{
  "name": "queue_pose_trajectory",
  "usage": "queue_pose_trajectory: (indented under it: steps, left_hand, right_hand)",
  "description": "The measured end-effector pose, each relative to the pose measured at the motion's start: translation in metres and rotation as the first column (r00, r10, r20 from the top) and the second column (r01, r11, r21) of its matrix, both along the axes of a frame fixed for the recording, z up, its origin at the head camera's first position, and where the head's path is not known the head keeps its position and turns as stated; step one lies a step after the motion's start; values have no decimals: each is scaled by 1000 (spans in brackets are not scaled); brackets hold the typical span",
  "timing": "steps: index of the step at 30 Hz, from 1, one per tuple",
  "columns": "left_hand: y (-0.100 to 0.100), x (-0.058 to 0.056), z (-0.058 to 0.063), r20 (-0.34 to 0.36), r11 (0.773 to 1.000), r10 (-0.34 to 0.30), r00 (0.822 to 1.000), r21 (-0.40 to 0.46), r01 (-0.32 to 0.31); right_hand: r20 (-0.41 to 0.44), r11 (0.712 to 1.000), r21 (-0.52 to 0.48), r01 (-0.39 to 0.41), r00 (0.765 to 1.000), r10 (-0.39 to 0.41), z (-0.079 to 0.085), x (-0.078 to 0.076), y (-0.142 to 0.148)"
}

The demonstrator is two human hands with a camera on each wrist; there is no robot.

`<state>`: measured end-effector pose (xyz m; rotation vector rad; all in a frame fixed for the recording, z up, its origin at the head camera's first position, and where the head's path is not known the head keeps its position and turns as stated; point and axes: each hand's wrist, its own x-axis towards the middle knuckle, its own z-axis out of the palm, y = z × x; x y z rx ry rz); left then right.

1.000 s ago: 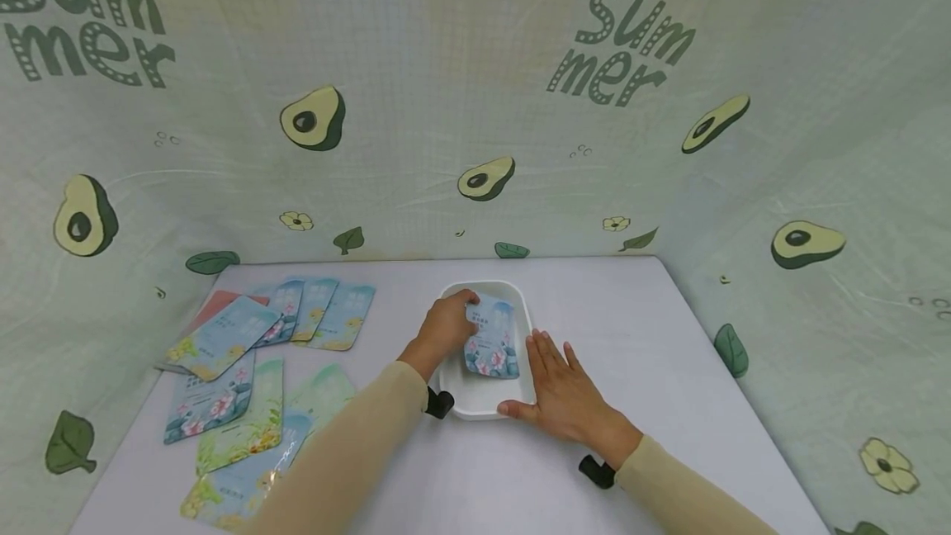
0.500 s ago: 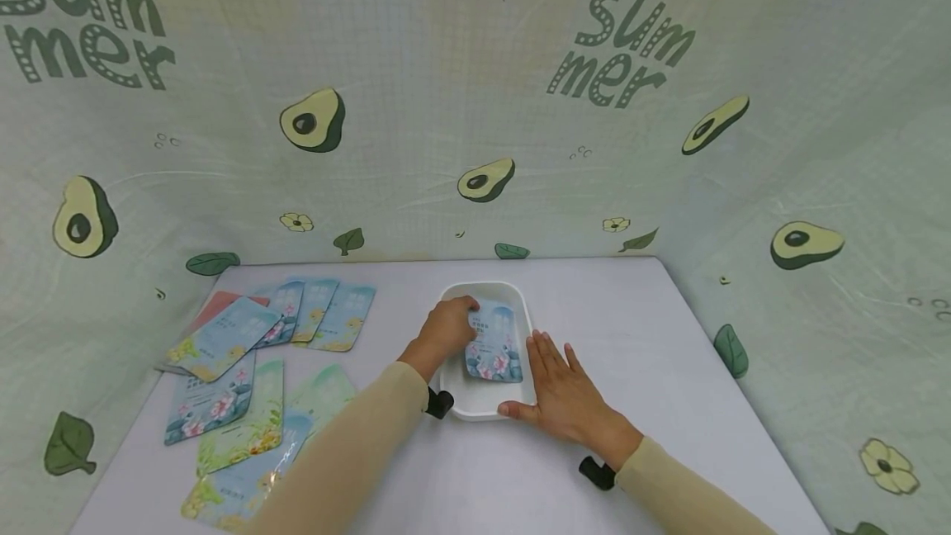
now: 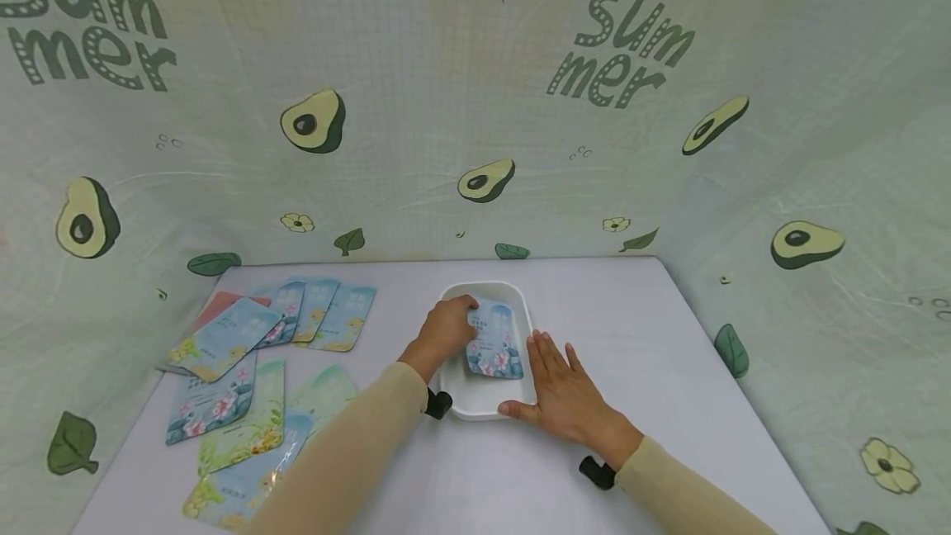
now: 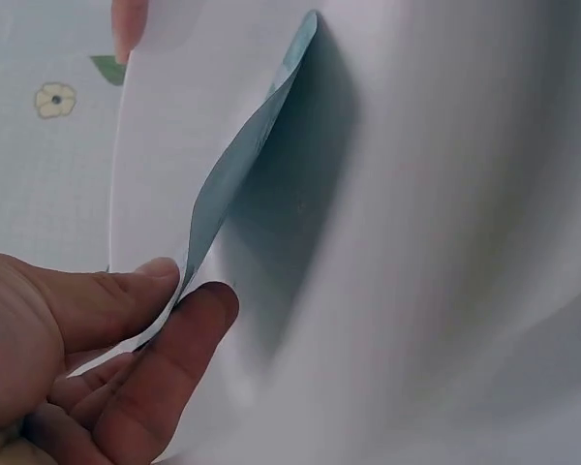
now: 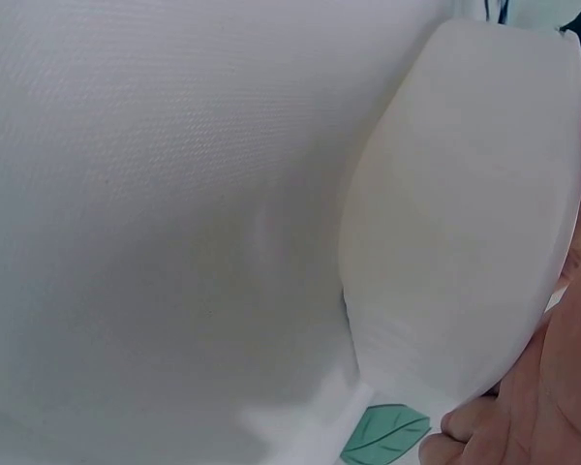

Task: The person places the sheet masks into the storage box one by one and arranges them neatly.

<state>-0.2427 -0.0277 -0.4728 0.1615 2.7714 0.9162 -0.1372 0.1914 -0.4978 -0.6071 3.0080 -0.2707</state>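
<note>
A flat blue sachet [image 3: 494, 341] with pink flowers is over a white rectangular tray [image 3: 475, 400]. My left hand [image 3: 443, 335] pinches its upper left edge between thumb and fingers. In the left wrist view the sachet [image 4: 234, 170] is seen nearly edge-on, bowed and tilted, with the thumb on one face and fingers on the other. On the tray's right side, my right hand [image 3: 562, 397] rests against the rim, fingers straight and thumb spread toward the near corner. The right wrist view shows the tray's outer wall [image 5: 460, 213] beside that hand [image 5: 557, 378].
Several more sachets lie overlapping at the left of the white table, among them a blue one [image 3: 226, 337], a green one [image 3: 248, 428] and a reddish one [image 3: 215, 308]. A cloth printed with avocados [image 3: 315, 118] hangs behind and along the sides.
The sachet has shifted slightly to the right over the tray, still pinched by my left hand. My right hand has stayed in place at the rim.
</note>
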Motion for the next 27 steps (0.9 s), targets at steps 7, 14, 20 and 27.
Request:
queue_pose_trajectory:
  steps: [7, 14, 20, 27]
  left_hand:
    - [-4, 4, 10, 24, 999, 15, 1000, -33, -14]
    - [-11, 9, 12, -44, 999, 2, 999, -50, -4]
    - [-19, 18, 7, -126, 998, -46, 991, 43, 52]
    - [-54, 28, 4, -302, 997, -37, 953, 48, 54]
  right_hand:
    - [5, 1000, 6, 3, 1000, -3, 0, 0, -3]
    - [-3, 1000, -2, -1, 1000, 1, -1, 0, -2]
    - [-1, 1000, -2, 7, 1000, -7, -1, -1, 0]
    - [6, 1000, -5, 4, 1000, -4, -2, -1, 0]
